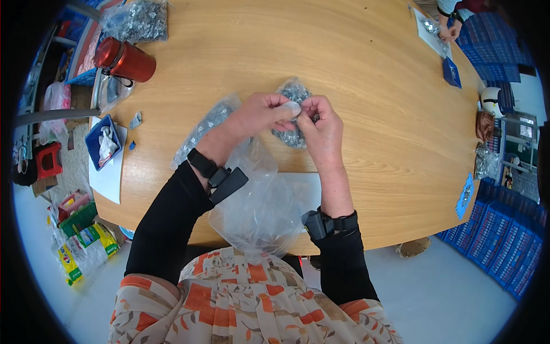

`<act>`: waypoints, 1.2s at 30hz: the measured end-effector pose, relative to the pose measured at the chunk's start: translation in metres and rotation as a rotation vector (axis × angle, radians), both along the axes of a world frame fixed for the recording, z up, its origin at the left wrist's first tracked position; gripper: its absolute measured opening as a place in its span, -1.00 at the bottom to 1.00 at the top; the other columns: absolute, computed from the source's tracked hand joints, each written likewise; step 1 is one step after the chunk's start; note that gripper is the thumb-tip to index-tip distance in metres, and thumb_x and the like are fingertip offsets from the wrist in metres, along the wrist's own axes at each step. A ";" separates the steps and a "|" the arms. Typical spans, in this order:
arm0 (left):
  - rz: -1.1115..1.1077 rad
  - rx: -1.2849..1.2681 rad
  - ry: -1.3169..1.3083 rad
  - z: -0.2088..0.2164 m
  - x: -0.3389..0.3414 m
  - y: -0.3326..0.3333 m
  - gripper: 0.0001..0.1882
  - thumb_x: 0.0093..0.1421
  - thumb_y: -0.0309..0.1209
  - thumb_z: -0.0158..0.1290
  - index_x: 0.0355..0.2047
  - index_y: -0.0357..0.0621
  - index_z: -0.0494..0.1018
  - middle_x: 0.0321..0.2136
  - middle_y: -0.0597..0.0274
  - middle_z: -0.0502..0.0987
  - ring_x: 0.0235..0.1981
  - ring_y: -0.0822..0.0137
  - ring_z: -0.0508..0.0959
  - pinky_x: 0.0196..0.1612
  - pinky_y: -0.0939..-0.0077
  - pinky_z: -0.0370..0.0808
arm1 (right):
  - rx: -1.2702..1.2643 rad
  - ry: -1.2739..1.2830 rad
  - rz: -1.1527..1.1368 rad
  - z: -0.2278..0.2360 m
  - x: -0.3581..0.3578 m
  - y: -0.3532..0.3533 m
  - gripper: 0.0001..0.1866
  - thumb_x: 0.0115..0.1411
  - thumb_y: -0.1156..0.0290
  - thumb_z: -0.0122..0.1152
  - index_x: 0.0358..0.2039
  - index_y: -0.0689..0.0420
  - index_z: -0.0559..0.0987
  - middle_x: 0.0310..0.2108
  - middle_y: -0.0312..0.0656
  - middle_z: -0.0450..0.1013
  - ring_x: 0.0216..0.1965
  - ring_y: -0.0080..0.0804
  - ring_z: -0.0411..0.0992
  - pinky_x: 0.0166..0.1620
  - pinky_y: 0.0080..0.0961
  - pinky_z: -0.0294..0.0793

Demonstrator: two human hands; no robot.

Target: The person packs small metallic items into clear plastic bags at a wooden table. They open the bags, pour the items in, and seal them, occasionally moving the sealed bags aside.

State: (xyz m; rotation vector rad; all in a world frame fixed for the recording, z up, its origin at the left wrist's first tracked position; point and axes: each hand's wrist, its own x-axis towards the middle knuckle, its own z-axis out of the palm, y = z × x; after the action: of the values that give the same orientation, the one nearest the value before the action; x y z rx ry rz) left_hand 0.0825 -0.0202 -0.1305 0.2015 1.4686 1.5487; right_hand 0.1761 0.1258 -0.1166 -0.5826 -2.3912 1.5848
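In the upper middle of the frame, both bare hands meet above the wood-topped counter [389, 114]. The left hand [264, 113] has its thumb and fingers drawn together at a small whitish rounded piece [292, 108], too small to identify. The right hand [318, 119] is right beside it, thumb and forefinger bent nearly tip to tip; whether they grip anything I cannot tell.

Behind the hands, at the upper centre, a clear bag of small metal parts [293, 90] lies on the counter, partly covered from view. Left of centre is a second bag of metal parts [207, 123], partly behind the left forearm. Below the hands, a crumpled transparent plastic bag [252, 200] spreads between the forearms, overlapping a white sheet [308, 184].

In the upper left stand out a red flask [133, 62] lying on its side and a larger bag of metal parts [140, 22]; lower, a blue tray [93, 142] holds white crumpled material. At the upper right, a co-worker's hands [451, 31] work near a white board.
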 end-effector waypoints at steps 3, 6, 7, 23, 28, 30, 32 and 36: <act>-0.030 -0.073 -0.023 0.002 -0.003 -0.002 -0.63 0.26 -0.11 0.13 -0.15 -0.18 0.55 -0.27 0.25 0.60 -0.28 0.42 0.62 -0.12 0.54 0.53 | 0.016 0.033 0.002 -0.003 0.001 -0.002 -0.87 0.10 0.59 0.26 -0.34 0.17 0.49 -0.51 -0.25 0.46 -0.45 -0.49 0.43 -0.32 -0.54 0.46; 0.056 -0.122 -0.127 -0.003 -0.003 -0.006 -0.62 0.25 -0.13 0.14 -0.12 -0.19 0.54 -0.32 0.30 0.58 -0.32 0.43 0.59 -0.14 0.55 0.52 | 0.043 0.074 0.010 -0.005 0.003 -0.006 -0.86 0.09 0.60 0.27 -0.35 0.17 0.49 -0.46 -0.22 0.46 -0.42 -0.44 0.44 -0.30 -0.52 0.47; 0.060 -0.138 -0.132 -0.003 -0.004 -0.007 -0.63 0.25 -0.14 0.13 -0.13 -0.19 0.54 -0.34 0.31 0.57 -0.35 0.45 0.57 -0.15 0.56 0.52 | 0.052 0.102 0.003 -0.008 0.005 -0.007 -0.85 0.08 0.60 0.28 -0.35 0.17 0.49 -0.44 -0.22 0.46 -0.40 -0.41 0.45 -0.29 -0.51 0.47; 0.064 -0.129 -0.128 0.009 -0.002 0.002 -0.68 0.28 -0.15 0.12 -0.27 -0.19 0.56 -0.43 0.35 0.53 -0.40 0.55 0.50 -0.26 0.64 0.49 | 0.516 0.153 0.082 0.004 -0.002 -0.019 -0.82 0.06 0.64 0.24 -0.32 0.17 0.47 -0.39 -0.13 0.47 -0.27 -0.12 0.45 -0.26 -0.25 0.49; 0.081 -0.102 -0.074 0.003 0.001 0.009 -0.64 0.23 -0.13 0.16 -0.29 -0.24 0.56 -0.43 0.30 0.55 -0.41 0.51 0.53 -0.29 0.63 0.49 | 0.494 0.055 0.055 0.000 -0.001 -0.018 -0.78 0.04 0.63 0.23 -0.29 0.19 0.43 -0.40 -0.06 0.45 -0.30 -0.08 0.43 -0.26 -0.21 0.48; 0.105 -0.125 -0.046 0.003 0.002 0.012 -0.64 0.22 -0.15 0.17 -0.31 -0.27 0.55 -0.44 0.29 0.56 -0.44 0.49 0.55 -0.32 0.62 0.50 | 0.501 0.041 0.074 0.000 -0.002 -0.014 -0.78 0.04 0.63 0.23 -0.29 0.19 0.42 -0.40 -0.05 0.45 -0.33 -0.09 0.44 -0.28 -0.21 0.48; 0.130 -0.159 0.042 0.004 0.005 0.016 -0.66 0.20 -0.21 0.14 -0.32 -0.31 0.57 -0.48 0.22 0.59 -0.49 0.45 0.59 -0.37 0.59 0.56 | 0.485 0.029 0.077 0.002 -0.002 -0.009 -0.78 0.04 0.63 0.23 -0.31 0.19 0.41 -0.41 -0.06 0.44 -0.36 -0.10 0.45 -0.30 -0.22 0.48; 0.185 -0.192 0.106 -0.001 0.007 0.020 -0.66 0.21 -0.23 0.11 -0.34 -0.35 0.56 -0.51 0.16 0.60 -0.52 0.40 0.64 -0.40 0.56 0.61 | 0.368 0.021 0.079 0.004 0.000 -0.001 -0.78 0.04 0.63 0.22 -0.30 0.19 0.42 -0.41 -0.06 0.44 -0.39 -0.13 0.45 -0.33 -0.27 0.49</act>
State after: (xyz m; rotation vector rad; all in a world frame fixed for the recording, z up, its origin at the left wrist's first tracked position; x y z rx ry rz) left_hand 0.0891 0.0000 -0.1311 0.0349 1.7502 1.5496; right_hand 0.1763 0.1249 -0.1125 -0.3988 -2.6261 1.1233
